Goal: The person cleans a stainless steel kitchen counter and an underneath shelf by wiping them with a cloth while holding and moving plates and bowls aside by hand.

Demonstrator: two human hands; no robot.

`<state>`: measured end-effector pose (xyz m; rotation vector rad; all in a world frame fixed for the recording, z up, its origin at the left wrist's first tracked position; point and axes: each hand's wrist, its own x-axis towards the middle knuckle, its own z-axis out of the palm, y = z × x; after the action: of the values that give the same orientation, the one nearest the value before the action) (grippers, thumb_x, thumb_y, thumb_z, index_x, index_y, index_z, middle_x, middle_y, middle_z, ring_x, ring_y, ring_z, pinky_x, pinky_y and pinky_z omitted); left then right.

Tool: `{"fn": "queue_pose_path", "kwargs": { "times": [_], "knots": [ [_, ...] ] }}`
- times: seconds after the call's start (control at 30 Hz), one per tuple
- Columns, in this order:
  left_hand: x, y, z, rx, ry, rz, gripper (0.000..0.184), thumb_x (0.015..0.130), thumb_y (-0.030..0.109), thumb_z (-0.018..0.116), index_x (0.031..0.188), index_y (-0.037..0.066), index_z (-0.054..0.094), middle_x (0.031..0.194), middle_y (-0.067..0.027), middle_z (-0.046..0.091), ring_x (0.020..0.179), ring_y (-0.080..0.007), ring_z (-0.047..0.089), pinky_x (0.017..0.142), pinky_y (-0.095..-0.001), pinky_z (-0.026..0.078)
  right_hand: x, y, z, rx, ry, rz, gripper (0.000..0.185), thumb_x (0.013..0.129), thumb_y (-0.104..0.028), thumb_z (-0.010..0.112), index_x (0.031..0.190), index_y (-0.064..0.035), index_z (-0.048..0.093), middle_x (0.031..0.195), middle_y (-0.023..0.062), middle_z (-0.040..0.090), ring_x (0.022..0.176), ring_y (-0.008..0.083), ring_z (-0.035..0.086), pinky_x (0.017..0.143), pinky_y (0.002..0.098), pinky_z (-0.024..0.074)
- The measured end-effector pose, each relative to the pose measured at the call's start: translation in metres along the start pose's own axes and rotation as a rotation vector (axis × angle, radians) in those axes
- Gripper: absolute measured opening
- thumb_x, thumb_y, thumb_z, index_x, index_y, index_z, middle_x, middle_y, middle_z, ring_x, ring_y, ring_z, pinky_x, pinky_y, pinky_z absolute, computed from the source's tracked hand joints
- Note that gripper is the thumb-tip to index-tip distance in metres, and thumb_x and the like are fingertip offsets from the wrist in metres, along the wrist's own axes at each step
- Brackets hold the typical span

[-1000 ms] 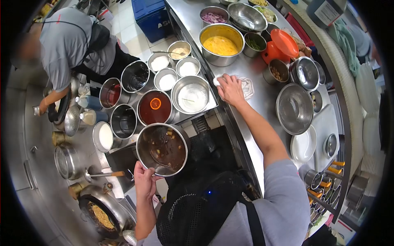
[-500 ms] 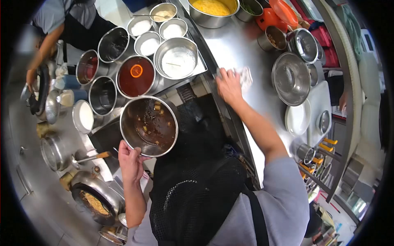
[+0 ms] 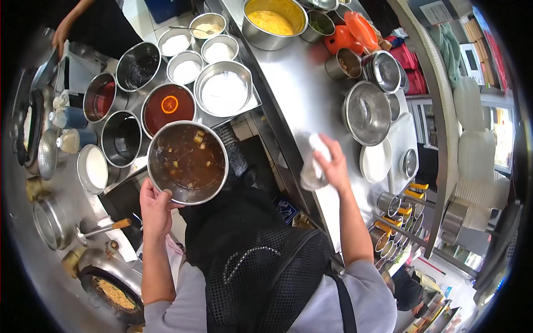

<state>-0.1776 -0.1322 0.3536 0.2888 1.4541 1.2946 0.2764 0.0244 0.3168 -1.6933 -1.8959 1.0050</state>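
My left hand [image 3: 157, 206] grips the near rim of a metal pot [image 3: 189, 198], thumb over the edge. Dark brown sauce [image 3: 186, 166] with pale chunks fills the lower part of this pot, which is held in the air over the floor gap. Over the steel counter, my right hand [image 3: 334, 164] is closed around a whitish cloth [image 3: 315, 172], blurred by motion. A pot of red liquid [image 3: 166, 119] with an orange slice stands just beyond the held pot.
Small bowls of white powder [image 3: 186, 72] and a wide metal bowl [image 3: 224, 91] sit ahead. On the right counter are a colander [image 3: 366, 114], a white plate [image 3: 375, 161] and a pot of yellow liquid [image 3: 270, 23]. A wok [image 3: 114, 294] holds food lower left. Another person's arm [image 3: 69, 23] shows upper left.
My right hand has lifted the cloth and drawn it back toward me along the counter. The sauce pot stays in my left hand. The camera view has shifted, and the other person has moved.
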Motion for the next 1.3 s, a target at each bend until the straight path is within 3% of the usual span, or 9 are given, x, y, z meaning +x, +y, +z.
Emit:
{"fn": "queue_pose_path", "kwargs": {
  "times": [0.13, 0.2, 0.27, 0.33, 0.63, 0.73, 0.8, 1.07, 1.3],
  "knots": [
    [0.001, 0.006, 0.006, 0.006, -0.024, 0.014, 0.03, 0.089, -0.009, 0.048, 0.118, -0.001, 0.05, 0.105, -0.0126, 0.069, 0.079, -0.0187, 0.075, 0.063, -0.0322, 0.069, 0.052, 0.026, 0.002, -0.046, 0.171, -0.081, 0.049, 0.102, -0.025, 0.067, 0.146, -0.004, 0.059, 0.156, 0.0258, 0.047, 0.139, 0.0405, 0.052, 0.116, 0.0457, 0.0419],
    [0.0, 0.006, 0.01, 0.004, -0.023, 0.028, 0.029, 0.089, -0.009, 0.048, 0.118, -0.001, 0.05, 0.105, -0.0128, 0.069, 0.078, -0.019, 0.075, 0.063, -0.0324, 0.069, 0.067, 0.043, 0.025, -0.418, 0.386, -0.171, 0.051, 0.104, -0.025, 0.063, 0.148, 0.0, 0.055, 0.157, 0.0263, 0.044, 0.145, 0.0458, 0.044, 0.12, 0.0474, 0.0366],
    [0.0, 0.001, 0.011, -0.022, 0.008, -0.006, 0.029, 0.089, -0.01, 0.048, 0.116, 0.0, 0.05, 0.104, -0.013, 0.068, 0.077, -0.0198, 0.075, 0.062, -0.0328, 0.069, 0.078, 0.049, 0.064, -0.385, 0.371, -0.164, 0.052, 0.104, -0.026, 0.062, 0.147, 0.0011, 0.054, 0.159, 0.0266, 0.042, 0.148, 0.0482, 0.037, 0.122, 0.0514, 0.0321],
    [0.0, 0.0, 0.014, -0.005, 0.017, -0.003, 0.027, 0.088, -0.011, 0.048, 0.113, 0.0, 0.05, 0.099, -0.0107, 0.066, 0.076, -0.0195, 0.074, 0.062, -0.0334, 0.069, 0.096, 0.045, 0.092, -0.776, 0.344, -0.181, 0.054, 0.102, -0.03, 0.063, 0.146, -0.0005, 0.055, 0.158, 0.0261, 0.042, 0.148, 0.0463, 0.038, 0.121, 0.0546, 0.0328],
    [-0.011, -0.011, 0.047, 0.036, 0.115, -0.034, 0.022, 0.087, -0.01, 0.049, 0.107, 0.001, 0.051, 0.097, -0.0088, 0.063, 0.076, -0.0184, 0.072, 0.063, -0.0336, 0.07, 0.324, 0.04, 0.078, -0.569, 0.492, -0.481, 0.042, 0.098, -0.023, 0.064, 0.133, -0.0007, 0.062, 0.142, 0.0218, 0.059, 0.136, 0.0428, 0.052, 0.113, 0.0545, 0.0431],
    [-0.019, -0.018, 0.044, 0.02, 0.113, -0.043, 0.023, 0.087, -0.011, 0.049, 0.106, 0.001, 0.051, 0.095, -0.007, 0.061, 0.075, -0.0177, 0.072, 0.064, -0.0342, 0.07, 0.331, 0.035, 0.076, -0.428, 0.284, -0.455, 0.041, 0.093, -0.016, 0.065, 0.131, -0.0014, 0.062, 0.134, 0.0216, 0.065, 0.127, 0.0417, 0.06, 0.108, 0.0507, 0.0483],
    [-0.019, -0.022, 0.044, 0.003, 0.136, -0.029, 0.024, 0.086, -0.012, 0.049, 0.105, 0.002, 0.051, 0.094, -0.0058, 0.06, 0.073, -0.0163, 0.07, 0.062, -0.0332, 0.07, 0.304, 0.038, 0.079, -0.401, 0.28, -0.705, 0.047, 0.086, -0.011, 0.07, 0.132, -0.0055, 0.063, 0.126, 0.0198, 0.067, 0.116, 0.0405, 0.064, 0.102, 0.048, 0.0509],
    [-0.016, -0.032, 0.037, -0.017, 0.138, 0.016, 0.024, 0.088, -0.012, 0.049, 0.107, 0.003, 0.05, 0.094, -0.0069, 0.061, 0.075, -0.0162, 0.071, 0.06, -0.033, 0.069, 0.27, 0.014, 0.077, -0.687, 0.288, -0.385, 0.067, 0.09, -0.035, 0.075, 0.139, 0.0058, 0.055, 0.141, 0.0254, 0.059, 0.135, 0.043, 0.052, 0.11, 0.0532, 0.0447],
    [-0.017, -0.018, 0.05, 0.006, 0.172, -0.008, 0.025, 0.087, -0.014, 0.047, 0.105, 0.002, 0.049, 0.095, -0.0075, 0.062, 0.074, -0.0163, 0.07, 0.063, -0.0383, 0.07, 0.305, 0.025, 0.078, -0.692, 0.254, -0.26, 0.061, 0.093, -0.04, 0.071, 0.137, 0.0011, 0.059, 0.146, 0.0184, 0.056, 0.137, 0.0368, 0.05, 0.104, 0.0581, 0.0475]
  ]
}}
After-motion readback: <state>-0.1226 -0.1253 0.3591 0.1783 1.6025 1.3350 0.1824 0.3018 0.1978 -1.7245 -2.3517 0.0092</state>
